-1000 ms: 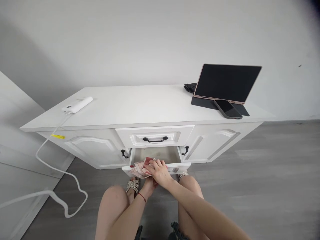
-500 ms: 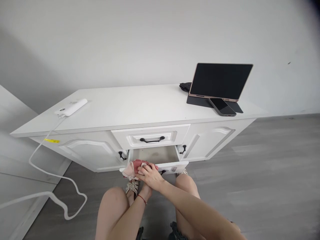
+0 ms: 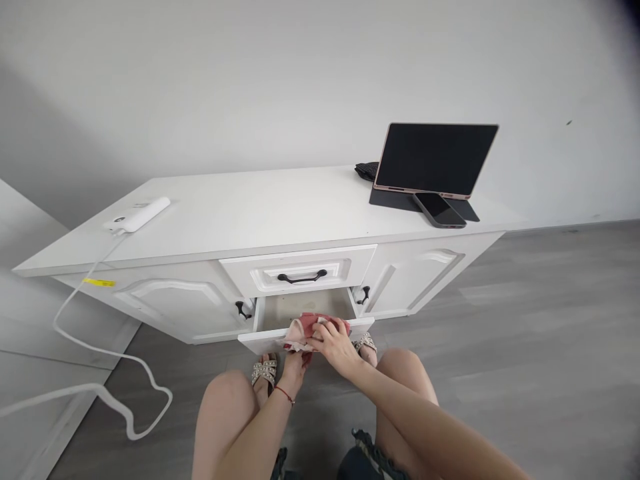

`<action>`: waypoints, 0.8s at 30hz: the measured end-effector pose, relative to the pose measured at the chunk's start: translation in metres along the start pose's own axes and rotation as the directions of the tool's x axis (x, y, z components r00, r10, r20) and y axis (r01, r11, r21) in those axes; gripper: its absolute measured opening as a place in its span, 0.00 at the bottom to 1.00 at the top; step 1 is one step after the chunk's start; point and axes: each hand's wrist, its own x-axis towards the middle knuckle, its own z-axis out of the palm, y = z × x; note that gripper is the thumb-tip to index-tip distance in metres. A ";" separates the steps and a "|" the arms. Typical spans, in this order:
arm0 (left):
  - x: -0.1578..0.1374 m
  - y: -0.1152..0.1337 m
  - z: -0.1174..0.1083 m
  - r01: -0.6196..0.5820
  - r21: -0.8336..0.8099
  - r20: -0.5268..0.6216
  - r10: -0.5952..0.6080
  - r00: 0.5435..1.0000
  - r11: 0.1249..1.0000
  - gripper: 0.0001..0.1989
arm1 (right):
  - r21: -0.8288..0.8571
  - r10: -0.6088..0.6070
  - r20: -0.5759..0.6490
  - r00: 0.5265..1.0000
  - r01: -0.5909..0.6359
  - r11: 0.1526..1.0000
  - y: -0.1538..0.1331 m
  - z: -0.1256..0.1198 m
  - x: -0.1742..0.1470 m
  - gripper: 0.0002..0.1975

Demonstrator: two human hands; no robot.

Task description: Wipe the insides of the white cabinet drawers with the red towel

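A red and pale pink cloth is draped over the top edge of the pulled-out lower drawer. My right hand presses on the cloth with bent fingers, gripping it against the drawer front. Just below, my left hand, with a red string bracelet at its wrist, is at the drawer front's outer face. Its fingers look curled, and the cloth and the right hand partly cover what they hold. The lower drawer's handle is hidden. Inside, the drawer bottom shows faint marks.
Above is a closed drawer with a black handle. On the white cabinet top stand a propped tablet, a phone, a black item and a white device whose cable hangs down at left.
My right hand and the cloth have slid rightward along the drawer's front edge. My left hand has moved slightly up toward the drawer front. The drawer stays pulled out.
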 end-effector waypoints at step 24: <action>0.004 0.006 0.002 0.077 -0.130 0.005 -0.077 0.997 0.988 0.08 | 0.626 0.901 -0.273 0.339 -0.648 0.433 -0.006 0.070 -0.032 0.11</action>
